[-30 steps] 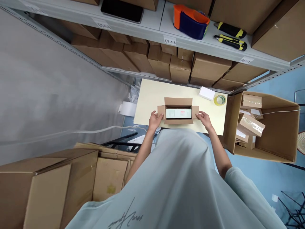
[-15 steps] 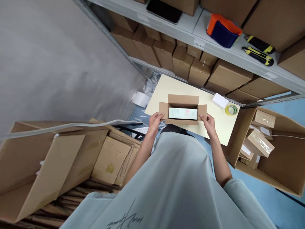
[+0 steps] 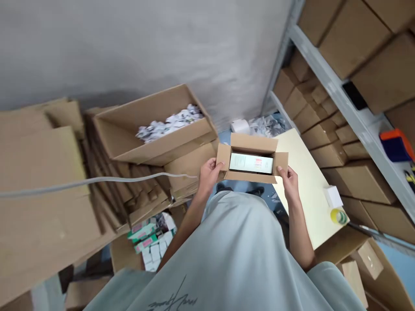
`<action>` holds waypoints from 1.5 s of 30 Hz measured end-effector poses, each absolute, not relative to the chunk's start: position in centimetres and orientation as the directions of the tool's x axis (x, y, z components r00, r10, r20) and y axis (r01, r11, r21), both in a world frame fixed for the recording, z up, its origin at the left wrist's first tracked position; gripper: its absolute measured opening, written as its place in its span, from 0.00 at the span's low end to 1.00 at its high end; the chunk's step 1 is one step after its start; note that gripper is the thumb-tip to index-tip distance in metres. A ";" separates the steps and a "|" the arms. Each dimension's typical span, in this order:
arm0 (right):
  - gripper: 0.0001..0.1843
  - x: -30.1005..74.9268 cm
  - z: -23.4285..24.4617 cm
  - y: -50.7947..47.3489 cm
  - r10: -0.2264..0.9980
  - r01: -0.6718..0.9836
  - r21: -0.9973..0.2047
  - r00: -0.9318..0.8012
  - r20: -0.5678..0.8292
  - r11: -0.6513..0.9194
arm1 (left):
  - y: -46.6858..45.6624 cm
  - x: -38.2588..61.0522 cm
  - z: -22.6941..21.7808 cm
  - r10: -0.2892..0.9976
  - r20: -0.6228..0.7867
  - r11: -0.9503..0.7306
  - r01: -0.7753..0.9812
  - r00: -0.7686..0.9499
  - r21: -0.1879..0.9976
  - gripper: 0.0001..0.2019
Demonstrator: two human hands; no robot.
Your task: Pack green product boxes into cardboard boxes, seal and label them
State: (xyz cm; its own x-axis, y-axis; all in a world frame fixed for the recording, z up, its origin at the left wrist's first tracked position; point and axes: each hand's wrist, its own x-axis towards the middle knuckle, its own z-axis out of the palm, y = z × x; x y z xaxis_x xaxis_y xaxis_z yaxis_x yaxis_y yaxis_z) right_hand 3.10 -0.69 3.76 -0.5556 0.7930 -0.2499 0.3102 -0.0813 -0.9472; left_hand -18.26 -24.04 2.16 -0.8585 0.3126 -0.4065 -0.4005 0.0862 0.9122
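Note:
Between my hands is a small cardboard box (image 3: pixel 254 141) with its flaps spread outward. Inside it lies a pale green-white printed carton (image 3: pixel 251 163) with red marks. My left hand (image 3: pixel 210 173) pinches the box's left end flap, thumb on top. At the other end, my right hand (image 3: pixel 288 179) grips the right flap the same way. The box is held up in front of my body, above the blue floor and the near-left edge of the pale yellow tabletop (image 3: pixel 306 190).
A large carton (image 3: pixel 152 160) with crumpled paper (image 3: pixel 171 124) stands by the wall at left, near stacked flat cardboard. Below are small green and white packets (image 3: pixel 152 242). Tape (image 3: pixel 339 216) and a white box (image 3: pixel 333 197) lie on the table. Shelves hold boxes at right; a cord (image 3: pixel 97 180) crosses left.
My view and body have turned left, carrying the open box off the tabletop's middle toward the large carton of crumpled paper. Both hands keep their hold on the flaps.

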 end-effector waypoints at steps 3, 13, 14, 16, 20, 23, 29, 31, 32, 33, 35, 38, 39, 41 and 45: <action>0.27 -3.0 3.3 -4.4 0.684 0.355 -0.934 -0.690 -0.236 0.036 | -30.9 -20.1 1.9 0.149 -0.395 0.082 -0.386 -0.907 0.919 0.17; 0.29 -16.2 -1.0 -16.3 0.434 0.374 -0.828 -0.883 -0.180 0.418 | -45.5 -22.5 -0.7 -0.084 -0.302 0.324 -0.312 -0.950 0.893 0.07; 0.28 -16.7 -1.1 -17.2 0.420 0.365 -0.820 -0.891 -0.171 0.440 | -46.2 -22.7 -1.1 -0.090 -0.304 0.344 -0.316 -0.948 0.884 0.07; 0.27 -17.4 -1.4 -18.4 0.416 0.364 -0.812 -0.894 -0.167 0.457 | -47.3 -23.2 -1.8 -0.107 -0.328 0.359 -0.345 -0.938 0.867 0.07; 0.29 -17.8 -1.1 -19.2 0.398 0.372 -0.814 -0.897 -0.191 0.446 | -48.3 -23.5 -2.6 -0.117 -0.359 0.347 -0.376 -0.926 0.859 0.07; 0.30 -18.3 0.0 -18.8 0.368 0.314 -0.823 -0.919 -0.140 0.472 | -48.4 -23.2 -1.6 -0.135 -0.260 0.325 -0.290 -0.956 0.900 0.13; 0.27 -23.0 4.3 -17.8 0.277 0.123 -0.786 -0.959 0.064 0.606 | -47.6 -25.0 4.0 -0.178 0.013 0.339 -0.049 -0.984 0.939 0.16; 0.26 -25.8 5.6 -17.4 0.216 0.049 -0.768 -0.969 0.117 0.638 | -46.8 -26.9 5.7 -0.150 0.047 0.345 -0.008 -0.988 0.939 0.15; 0.26 -27.3 6.2 -17.2 0.178 0.017 -0.754 -0.975 0.134 0.656 | -46.4 -28.1 6.3 -0.126 0.057 0.350 0.010 -0.990 0.937 0.15; 0.25 -28.9 6.5 -16.9 0.140 -0.007 -0.734 -0.980 0.139 0.680 | -45.9 -29.3 6.6 -0.098 0.072 0.363 0.031 -0.993 0.931 0.14; 0.25 -32.3 6.9 -16.5 0.059 -0.024 -0.667 -0.993 0.102 0.744 | -44.9 -32.3 6.5 -0.030 0.110 0.420 0.087 -0.993 0.903 0.14; 0.27 -37.6 6.5 -16.5 -0.061 -0.022 -0.516 -0.996 -0.059 0.857 | -43.0 -37.7 4.3 0.104 0.108 0.546 0.147 -0.989 0.825 0.18; 0.29 -39.4 6.1 -16.8 -0.103 -0.033 -0.456 -0.986 -0.130 0.889 | -42.3 -39.6 3.3 0.158 0.074 0.588 0.154 -0.985 0.794 0.21; 0.36 -42.7 5.3 -17.8 -0.158 -0.059 -0.334 -0.948 -0.278 0.941 | -40.5 -43.4 0.9 0.255 -0.034 0.678 0.153 -0.966 0.719 0.30; 0.45 -47.5 3.1 -20.0 -0.169 -0.095 -0.174 -0.859 -0.482 0.980 | -36.8 -48.9 -3.0 0.327 -0.345 0.817 0.079 -0.880 0.571 0.38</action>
